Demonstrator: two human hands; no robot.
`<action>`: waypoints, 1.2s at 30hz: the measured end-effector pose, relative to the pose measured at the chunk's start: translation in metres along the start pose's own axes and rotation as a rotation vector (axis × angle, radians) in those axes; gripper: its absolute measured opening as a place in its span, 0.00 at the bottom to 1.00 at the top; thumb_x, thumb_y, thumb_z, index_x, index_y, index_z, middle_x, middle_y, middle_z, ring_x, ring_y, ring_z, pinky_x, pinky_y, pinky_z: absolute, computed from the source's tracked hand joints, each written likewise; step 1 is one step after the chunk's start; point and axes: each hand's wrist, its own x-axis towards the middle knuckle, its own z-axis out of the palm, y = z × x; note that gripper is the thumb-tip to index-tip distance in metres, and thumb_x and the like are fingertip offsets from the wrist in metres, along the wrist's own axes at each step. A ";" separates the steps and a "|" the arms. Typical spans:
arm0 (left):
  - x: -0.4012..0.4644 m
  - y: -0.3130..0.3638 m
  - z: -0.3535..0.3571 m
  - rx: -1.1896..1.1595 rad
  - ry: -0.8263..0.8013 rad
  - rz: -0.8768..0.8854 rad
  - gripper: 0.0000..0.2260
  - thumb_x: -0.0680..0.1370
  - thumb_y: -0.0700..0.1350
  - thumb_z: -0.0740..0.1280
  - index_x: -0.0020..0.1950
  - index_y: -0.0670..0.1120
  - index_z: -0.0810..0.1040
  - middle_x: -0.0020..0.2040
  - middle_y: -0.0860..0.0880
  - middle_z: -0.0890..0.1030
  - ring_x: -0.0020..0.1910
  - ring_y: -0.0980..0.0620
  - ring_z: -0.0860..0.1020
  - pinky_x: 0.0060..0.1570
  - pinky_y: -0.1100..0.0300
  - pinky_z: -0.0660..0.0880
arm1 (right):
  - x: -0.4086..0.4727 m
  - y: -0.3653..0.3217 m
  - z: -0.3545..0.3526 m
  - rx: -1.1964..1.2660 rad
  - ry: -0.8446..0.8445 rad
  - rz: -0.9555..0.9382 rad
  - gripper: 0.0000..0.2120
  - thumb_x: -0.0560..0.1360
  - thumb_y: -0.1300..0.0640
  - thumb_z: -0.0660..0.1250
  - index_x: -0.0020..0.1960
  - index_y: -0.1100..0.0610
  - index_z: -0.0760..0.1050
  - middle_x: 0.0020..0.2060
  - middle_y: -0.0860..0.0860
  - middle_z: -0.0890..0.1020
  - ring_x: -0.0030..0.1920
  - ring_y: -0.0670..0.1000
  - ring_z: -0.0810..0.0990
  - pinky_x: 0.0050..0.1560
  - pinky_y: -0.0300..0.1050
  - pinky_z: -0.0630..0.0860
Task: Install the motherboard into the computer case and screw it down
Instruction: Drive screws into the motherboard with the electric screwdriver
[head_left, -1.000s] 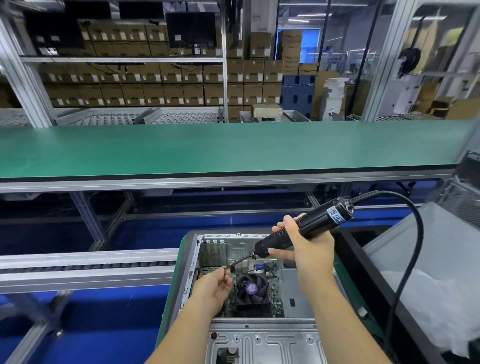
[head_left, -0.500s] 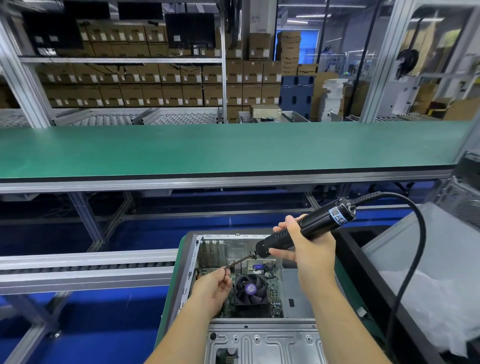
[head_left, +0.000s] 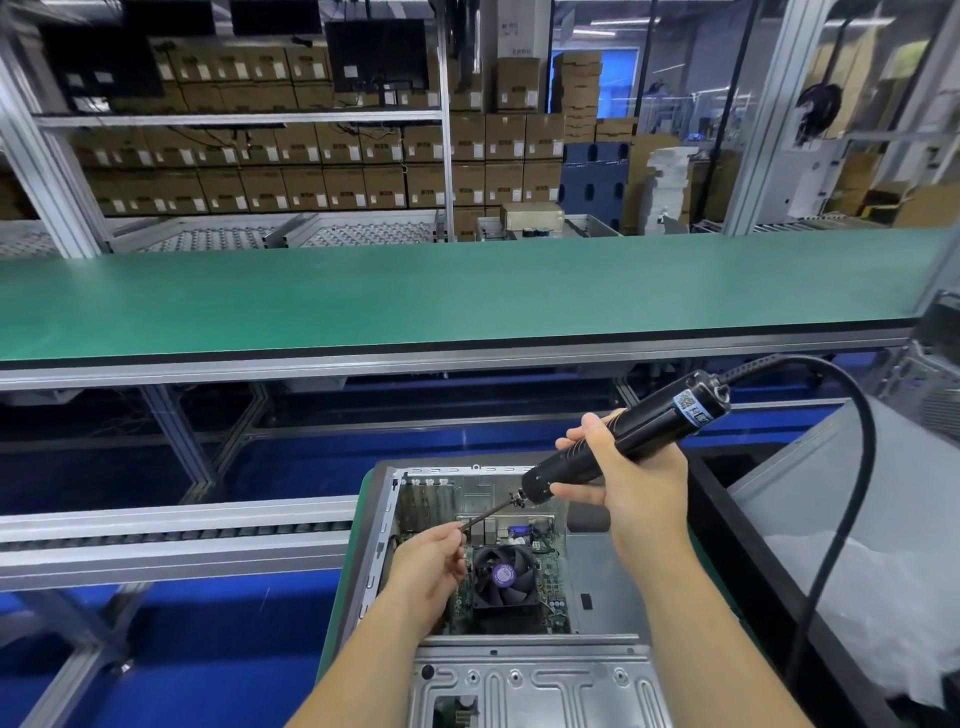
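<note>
Little has changed over the last second: both hands have held nearly the same pose, with only a slight drift of the tool.

The right hand (head_left: 636, 478) stays wrapped around the black body of the electric screwdriver (head_left: 623, 441), which slants down toward the left, its cable (head_left: 852, 467) looping off to the right. The left hand (head_left: 431, 566) has its fingers curled up to the tip of the screwdriver bit (head_left: 488, 514); it looks like a screw is being fitted onto the bit, though the screw itself is too small to make out.

The motherboard (head_left: 550, 587) already lies inside the computer case (head_left: 387, 525), against the case's left wall, with its cooling fan (head_left: 504, 574) facing up. The case sits on a green mat (head_left: 337, 597) at the near edge of the workstation.

Judging by this stillness, seating the board is done and the screwing stage is under way, with the tool being loaded rather than driven. The bit is above the board, not yet on any mounting hole.
</note>
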 end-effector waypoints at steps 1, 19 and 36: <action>-0.001 0.000 0.001 0.022 -0.003 0.019 0.08 0.80 0.29 0.63 0.53 0.36 0.81 0.43 0.41 0.80 0.36 0.51 0.75 0.33 0.60 0.75 | 0.001 -0.001 -0.001 0.007 -0.007 0.002 0.03 0.75 0.58 0.75 0.45 0.57 0.82 0.41 0.59 0.86 0.47 0.59 0.87 0.31 0.54 0.83; -0.006 0.011 0.013 0.909 -0.065 0.547 0.11 0.78 0.42 0.71 0.40 0.57 0.85 0.37 0.60 0.84 0.33 0.67 0.76 0.39 0.66 0.71 | 0.012 -0.009 -0.006 0.022 -0.098 -0.016 0.09 0.75 0.59 0.75 0.39 0.47 0.82 0.41 0.58 0.86 0.48 0.60 0.87 0.31 0.55 0.83; 0.011 0.000 0.003 0.464 -0.096 0.208 0.12 0.77 0.26 0.64 0.55 0.38 0.79 0.49 0.38 0.85 0.47 0.48 0.86 0.42 0.63 0.80 | 0.013 0.008 -0.001 -0.058 -0.017 0.006 0.04 0.75 0.60 0.76 0.44 0.55 0.81 0.39 0.58 0.86 0.47 0.58 0.87 0.31 0.54 0.83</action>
